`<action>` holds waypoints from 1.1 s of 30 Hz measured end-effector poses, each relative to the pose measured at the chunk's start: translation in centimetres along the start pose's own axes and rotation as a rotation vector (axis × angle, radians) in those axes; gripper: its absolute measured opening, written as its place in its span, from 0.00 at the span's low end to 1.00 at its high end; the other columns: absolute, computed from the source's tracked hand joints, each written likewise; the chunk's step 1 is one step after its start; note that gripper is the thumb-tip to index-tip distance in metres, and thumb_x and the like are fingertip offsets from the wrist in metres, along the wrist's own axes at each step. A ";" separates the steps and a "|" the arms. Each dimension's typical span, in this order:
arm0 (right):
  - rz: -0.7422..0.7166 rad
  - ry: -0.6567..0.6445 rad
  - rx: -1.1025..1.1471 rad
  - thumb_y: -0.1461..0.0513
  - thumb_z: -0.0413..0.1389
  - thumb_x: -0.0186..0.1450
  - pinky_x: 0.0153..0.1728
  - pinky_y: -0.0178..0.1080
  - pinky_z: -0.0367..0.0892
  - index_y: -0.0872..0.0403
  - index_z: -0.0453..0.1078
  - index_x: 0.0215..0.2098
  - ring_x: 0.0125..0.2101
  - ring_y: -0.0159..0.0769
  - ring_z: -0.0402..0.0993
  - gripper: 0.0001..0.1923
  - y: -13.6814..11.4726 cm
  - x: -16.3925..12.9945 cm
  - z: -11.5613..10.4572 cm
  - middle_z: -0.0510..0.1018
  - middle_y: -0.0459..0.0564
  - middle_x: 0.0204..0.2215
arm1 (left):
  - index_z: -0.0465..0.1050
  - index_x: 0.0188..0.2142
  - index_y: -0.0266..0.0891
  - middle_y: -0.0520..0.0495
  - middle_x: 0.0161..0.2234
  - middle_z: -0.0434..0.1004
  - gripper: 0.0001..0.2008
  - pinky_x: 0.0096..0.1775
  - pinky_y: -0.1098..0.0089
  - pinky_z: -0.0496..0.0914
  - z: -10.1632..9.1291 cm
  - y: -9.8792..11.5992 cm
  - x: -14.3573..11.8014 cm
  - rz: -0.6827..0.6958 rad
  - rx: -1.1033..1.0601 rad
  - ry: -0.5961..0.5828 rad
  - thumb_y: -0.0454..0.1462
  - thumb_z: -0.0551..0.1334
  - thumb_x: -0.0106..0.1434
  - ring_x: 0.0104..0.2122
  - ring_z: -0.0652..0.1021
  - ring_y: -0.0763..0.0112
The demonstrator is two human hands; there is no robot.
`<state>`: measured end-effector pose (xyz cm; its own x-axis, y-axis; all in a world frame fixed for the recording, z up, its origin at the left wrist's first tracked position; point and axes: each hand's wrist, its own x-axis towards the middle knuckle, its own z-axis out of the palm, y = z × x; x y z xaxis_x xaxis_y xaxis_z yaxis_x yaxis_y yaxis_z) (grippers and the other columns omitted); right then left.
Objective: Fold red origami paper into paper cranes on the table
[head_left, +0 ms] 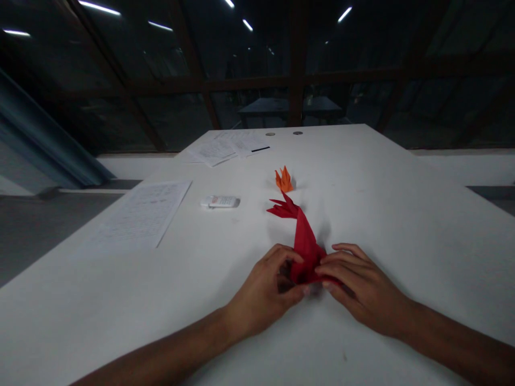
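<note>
A red origami paper figure (pixel 304 236) stands on the white table between my hands, its narrow, pointed upper end leaning away and to the left. My left hand (pixel 265 284) grips its lower left side, thumb and fingers closed on the paper. On the lower right, my right hand (pixel 362 284) pinches the red paper near the base with the thumb below and the fingers above. Part of the base is hidden by my fingers. Just behind the red figure sits a small orange origami figure (pixel 284 180), which neither hand touches.
The white table (pixel 402 214) reaches back to dark windows. A white remote-like device (pixel 219 202) lies left of the figures. One written sheet (pixel 148 209) is at the left edge. Farther back are more papers (pixel 217 149), a black pen (pixel 260 149) and two small round discs (pixel 298 133).
</note>
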<state>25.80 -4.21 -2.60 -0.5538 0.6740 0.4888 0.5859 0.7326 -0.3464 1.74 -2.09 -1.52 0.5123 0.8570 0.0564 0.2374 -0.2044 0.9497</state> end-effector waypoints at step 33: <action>0.717 0.039 1.082 0.55 0.57 0.72 0.50 0.42 0.71 0.51 0.70 0.44 0.44 0.37 0.76 0.09 -3.3 0.7 0.9 0.79 0.50 0.46 | 0.70 0.46 0.43 0.49 0.40 0.77 0.06 0.46 0.59 0.65 0.1 0.9 -1.0 0.262 0.510 0.060 0.35 0.58 0.71 0.41 0.74 0.63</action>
<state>22.93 -6.10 -1.87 -0.2890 0.9556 -0.0573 -0.0398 -0.0718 -0.9966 1.53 -3.19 -0.71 0.5635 0.7692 0.3012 0.4844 -0.6030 0.6338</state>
